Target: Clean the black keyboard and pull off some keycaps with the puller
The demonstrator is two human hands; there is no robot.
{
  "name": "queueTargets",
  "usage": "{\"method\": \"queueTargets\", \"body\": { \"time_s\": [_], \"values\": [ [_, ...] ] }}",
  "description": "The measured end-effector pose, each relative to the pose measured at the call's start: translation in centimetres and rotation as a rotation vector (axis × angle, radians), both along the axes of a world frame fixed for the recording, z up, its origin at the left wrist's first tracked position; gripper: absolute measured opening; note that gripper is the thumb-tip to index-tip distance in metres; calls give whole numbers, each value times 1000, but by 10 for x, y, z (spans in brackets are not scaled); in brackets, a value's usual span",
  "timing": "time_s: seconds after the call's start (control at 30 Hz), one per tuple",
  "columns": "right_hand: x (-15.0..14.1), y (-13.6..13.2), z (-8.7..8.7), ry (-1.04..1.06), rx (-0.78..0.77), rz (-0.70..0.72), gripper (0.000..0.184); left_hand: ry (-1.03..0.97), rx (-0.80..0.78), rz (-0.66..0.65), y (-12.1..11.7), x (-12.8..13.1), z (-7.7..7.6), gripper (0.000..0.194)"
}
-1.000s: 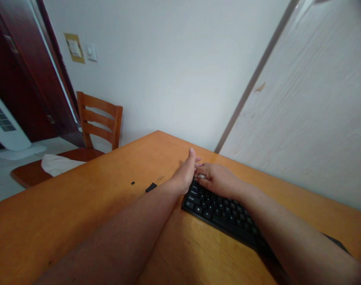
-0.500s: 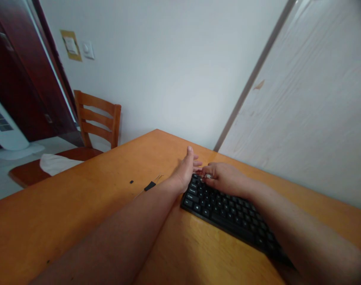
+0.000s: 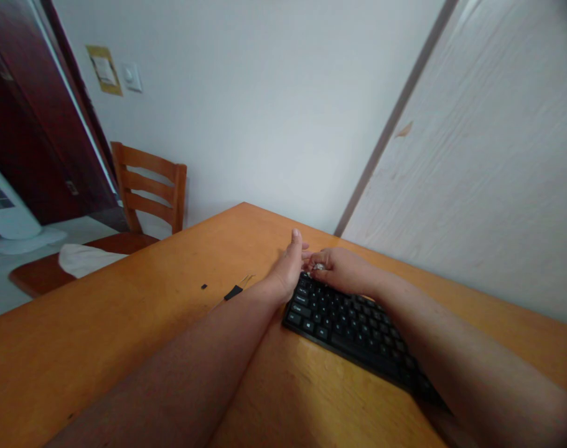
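A black keyboard (image 3: 348, 336) lies at a slant on the wooden table. At its far left corner my left hand (image 3: 289, 267) rests on edge, thumb up and fingers stretched out and apart, beside the keys. My right hand (image 3: 351, 270) is over the back rows of the keyboard, its fingers curled close to the left fingers. Between the right thumb and fingers is a small whitish crumpled piece (image 3: 318, 267), too blurred to name exactly. The right forearm hides the keyboard's right part.
Left of my left forearm lie a black piece with thin wires (image 3: 233, 292) and a tiny dark square (image 3: 203, 287). The wooden table (image 3: 124, 317) reaches the wall. A wooden chair (image 3: 150, 190) with a white cloth (image 3: 89, 260) stands beyond its left edge.
My right hand has slid left along the back of the keyboard, nearer to the left fingers, with the whitish piece in it. The left hand keeps its pose; the view has shifted slightly.
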State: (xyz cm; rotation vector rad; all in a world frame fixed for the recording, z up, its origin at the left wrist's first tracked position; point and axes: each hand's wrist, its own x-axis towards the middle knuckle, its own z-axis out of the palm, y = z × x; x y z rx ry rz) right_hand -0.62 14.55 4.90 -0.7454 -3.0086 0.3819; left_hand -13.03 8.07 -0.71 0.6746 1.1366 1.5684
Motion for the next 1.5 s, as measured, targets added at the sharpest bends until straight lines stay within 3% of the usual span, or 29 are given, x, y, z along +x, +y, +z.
{"method": "queueTargets", "body": {
  "time_s": [0.3,0.5,0.83,1.13,1.37,1.5],
  "values": [
    [24,13,0,-29,-25,-54,16,49,-14,20,3,-1,-4,88],
    [13,4,-4,128,-143,70,15,38,6,5,3,-2,-6,88],
    [4,-14,2,-8,-4,134,11,1,0,-1,4,-2,-6,84],
    [2,-16,3,51,-4,98,12,-1,19,-4,7,-2,-8,85],
    [6,-12,3,-28,3,135,10,8,-1,-14,6,-4,-8,86],
    [9,-13,5,34,-78,113,9,13,-2,-3,7,-4,-9,85]
  ]
}}
